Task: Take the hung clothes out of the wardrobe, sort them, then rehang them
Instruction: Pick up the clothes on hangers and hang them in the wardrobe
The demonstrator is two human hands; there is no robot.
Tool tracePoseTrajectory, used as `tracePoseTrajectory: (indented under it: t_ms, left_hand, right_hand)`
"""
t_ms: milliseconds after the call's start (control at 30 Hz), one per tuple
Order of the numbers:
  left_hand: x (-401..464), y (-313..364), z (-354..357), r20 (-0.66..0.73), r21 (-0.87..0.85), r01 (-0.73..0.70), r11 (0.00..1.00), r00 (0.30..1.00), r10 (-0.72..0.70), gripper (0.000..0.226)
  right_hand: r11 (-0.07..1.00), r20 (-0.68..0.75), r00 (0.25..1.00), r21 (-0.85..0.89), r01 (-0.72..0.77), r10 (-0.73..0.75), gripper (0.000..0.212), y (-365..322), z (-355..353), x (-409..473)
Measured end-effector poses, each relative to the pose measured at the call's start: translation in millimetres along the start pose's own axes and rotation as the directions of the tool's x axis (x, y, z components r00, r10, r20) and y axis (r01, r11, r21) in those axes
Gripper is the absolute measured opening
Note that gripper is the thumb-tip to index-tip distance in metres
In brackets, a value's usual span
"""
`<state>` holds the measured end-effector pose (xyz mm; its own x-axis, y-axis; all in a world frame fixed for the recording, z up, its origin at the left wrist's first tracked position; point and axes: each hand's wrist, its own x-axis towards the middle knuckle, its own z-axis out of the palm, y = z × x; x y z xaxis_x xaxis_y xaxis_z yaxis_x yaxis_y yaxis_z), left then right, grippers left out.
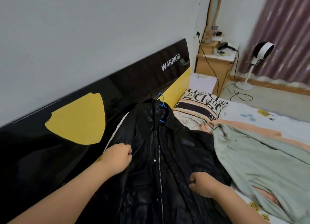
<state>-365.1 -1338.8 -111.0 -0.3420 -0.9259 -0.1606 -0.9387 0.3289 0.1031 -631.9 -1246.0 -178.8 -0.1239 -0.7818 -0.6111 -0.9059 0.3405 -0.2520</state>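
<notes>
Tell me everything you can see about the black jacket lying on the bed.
The black jacket is glossy and crinkled, like coated fabric. It has a collar, white snap buttons down a pale front edge and a white stripe along its left side. It lies flat, front up, collar towards the headboard, on a blue hanger whose hook pokes out at the neck. The left hand and the right hand each have a curled grip on its front. A green garment lies alongside.

Bed (275,121) with black jacket (151,156), green blanket (251,156), 1 lettered pillow (198,104).
</notes>
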Motion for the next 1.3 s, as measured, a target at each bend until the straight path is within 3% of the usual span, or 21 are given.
tracePoseTrajectory:
  t_ms: [233,400,567,733,833,933,1167,1300]
  left_hand:
    - [135.9,10.7,1.7,-0.197,0.162,0.046,0.986,0.98,-0.013,0.033]
    - [224.3,20.0,25.3,-0.196,0.324,0.112,0.939,0.979,-0.049,0.046]
    - [283.2,25.9,51.3,-0.203,0.565,0.186,0.804,0.976,-0.084,0.057]
    - [311.8,28.6,54.1,-0.309,0.634,0.262,0.728,0.948,-0.072,0.057]
    - [316.3,29.2,48.3,-0.227,0.559,0.213,0.802,0.969,-0.1,0.042]
    - [305.3,32.6,40.2,-0.169,0.347,0.135,0.928,0.982,-0.08,0.034]
    - [217.1,48.2,-3.9,-0.332,0.162,0.031,0.986,0.943,0.025,0.032]
    - [159.0,40.0,-36.4,-0.444,0.001,-0.001,1.0,0.896,0.002,0.034]
  right_hand:
    - [0.999,-0.084,0.996,0.013,-0.04,0.041,0.046,15.2,-25.9,127.8]
    - [0.997,-0.136,0.988,0.008,-0.071,0.072,0.063,23.4,-14.1,203.1]
    - [0.996,-0.123,0.989,0.053,-0.076,0.082,0.064,34.9,19.2,242.9]
    - [0.995,-0.137,0.987,0.061,-0.073,0.08,0.062,46.7,39.7,249.1]
    - [0.996,-0.127,0.989,0.062,-0.065,0.073,0.062,46.5,39.3,245.5]
    - [0.996,-0.118,0.991,0.066,-0.057,0.064,0.062,48.1,38.2,235.1]
    - [0.986,-0.107,0.993,0.163,-0.024,0.042,0.055,57.1,22.9,182.5]
    - [0.97,-0.293,0.954,0.242,0.011,0.062,0.049,54.3,6.5,131.6]
